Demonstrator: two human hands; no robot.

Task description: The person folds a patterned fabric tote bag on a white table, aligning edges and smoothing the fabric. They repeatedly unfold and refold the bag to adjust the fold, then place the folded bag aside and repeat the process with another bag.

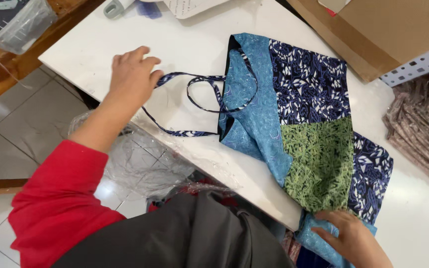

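Resting on the white tabletop (184, 54), the left hand (132, 77), in a red sleeve, pinches the dark blue patterned strap (194, 79) between thumb and fingers. That strap loops rightward to the patchwork cloth tote bag (294, 114) of light blue, navy and green panels, which lies flat across the table's middle. At its lower right corner, over the table edge, the right hand (351, 238) grips the bag's light blue fabric. Brown cardboard (373, 34) lies beyond.

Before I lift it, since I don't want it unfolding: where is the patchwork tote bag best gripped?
Probably by its two straps, coming from the left hand side. They lie looped flat on the white table, clear of the patchwork tote bag body, whose far end droops off the table edge by the right hand.
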